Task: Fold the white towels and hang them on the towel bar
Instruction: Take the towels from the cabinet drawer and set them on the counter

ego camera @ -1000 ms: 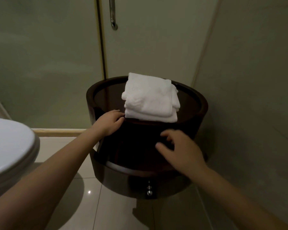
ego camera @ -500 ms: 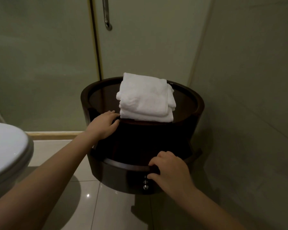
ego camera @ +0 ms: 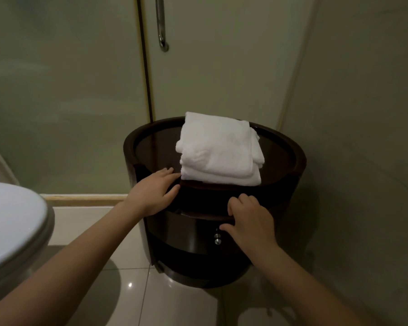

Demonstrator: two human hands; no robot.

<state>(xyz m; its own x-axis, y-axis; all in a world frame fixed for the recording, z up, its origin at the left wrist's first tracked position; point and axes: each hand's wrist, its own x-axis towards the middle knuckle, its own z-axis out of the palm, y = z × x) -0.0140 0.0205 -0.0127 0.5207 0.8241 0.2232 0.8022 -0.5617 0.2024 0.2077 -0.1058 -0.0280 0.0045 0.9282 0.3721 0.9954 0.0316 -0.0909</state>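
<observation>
Towels (ego camera: 218,147) stacked on stand (ego camera: 299,158); left hand (ego camera: 151,194) flat, fingers straight, touching them; right hand (ego camera: 250,224), now higher, grips near ledge (ego camera: 193,214); none hung.

The towels (ego camera: 219,149) lie on the stand (ego camera: 191,262); the toilet (ego camera: 14,222) is left of it, the door handle (ego camera: 161,24) far behind. My left hand (ego camera: 151,191) sits just left of the towels, my right hand (ego camera: 247,220) gripping the stand's near front.

Bathroom corner, fixtures noted.
Round dark wooden bench (ego camera: 156,149) on glossy tiled floor (ego camera: 174,307), before frosted glass door (ego camera: 222,67) with metal handle (ego camera: 161,24); small knob (ego camera: 217,238) on bench front; white toilet lid (ego camera: 12,222) at left.
</observation>
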